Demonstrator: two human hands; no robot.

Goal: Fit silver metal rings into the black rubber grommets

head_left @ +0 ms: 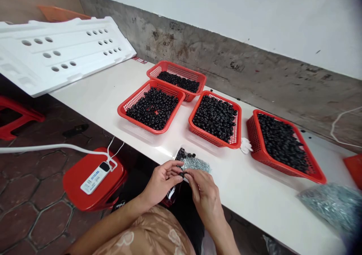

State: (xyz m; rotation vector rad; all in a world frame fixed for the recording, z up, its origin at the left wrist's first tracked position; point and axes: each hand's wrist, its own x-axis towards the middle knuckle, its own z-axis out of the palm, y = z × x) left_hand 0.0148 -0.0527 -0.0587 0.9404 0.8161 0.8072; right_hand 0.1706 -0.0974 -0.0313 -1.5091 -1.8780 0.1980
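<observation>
Fitting step in hand, by the look of it: left hand (161, 181) and right hand (204, 194) brought together at the near edge of the white desk (113, 93), fingers (181, 175) of both pinched closed on a small black ring-shaped piece (182, 174), possibly with a metal part pressed into it, though too small and too covered to tell. Just beyond the hands, a small clear tray of black rings and silvery metal bits (192, 161), touching the desk edge.

Next move likely calling for a short reach: either forward to the small tray for another piece, or further out to one of four red mesh plastic baskets of black rings (215, 116), set in a row across the desk.

Open room: bare desk between tray and baskets, and a wide clear strip to the right, up to a grey plastic bag of metal parts (333, 206). Near edge close under the wrists, so little margin for a dropped piece. Below left, a red plastic stool (85, 183) carrying a white device on a cable.
</observation>
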